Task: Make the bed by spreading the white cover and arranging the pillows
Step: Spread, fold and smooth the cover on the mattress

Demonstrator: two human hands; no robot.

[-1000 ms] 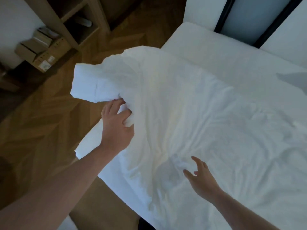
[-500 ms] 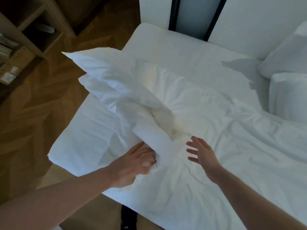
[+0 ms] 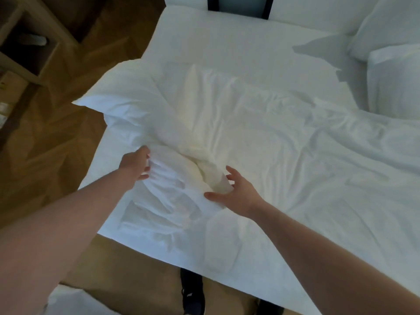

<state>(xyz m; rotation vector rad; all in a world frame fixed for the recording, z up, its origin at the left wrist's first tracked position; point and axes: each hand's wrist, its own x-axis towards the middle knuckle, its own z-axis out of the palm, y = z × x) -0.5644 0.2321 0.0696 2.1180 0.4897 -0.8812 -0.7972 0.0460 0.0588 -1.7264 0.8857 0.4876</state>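
The white cover (image 3: 261, 133) lies crumpled over the near part of the bed (image 3: 227, 35), with a thick fold running from its left corner down to my hands. That corner hangs past the bed's left edge. My left hand (image 3: 136, 165) grips the fold at its near end, with the fingers pressed into the fabric. My right hand (image 3: 236, 192) is spread open, thumb and fingers apart, resting against the bunched fold beside it. Two white pillows (image 3: 395, 80) (image 3: 386, 23) stand at the far right against the wall.
A wooden shelf unit (image 3: 34, 42) stands at the far left on the herringbone wood floor (image 3: 52, 133). A dark shoe (image 3: 193, 292) shows at the bed's near edge. Some white fabric (image 3: 75, 301) lies at the bottom left. A dark-framed panel (image 3: 236, 5) sits behind the bed.
My left hand has swung the cover's corner from over the floor onto the bed and laid the fold down. My right hand has moved in against the fold. The view has shifted right.
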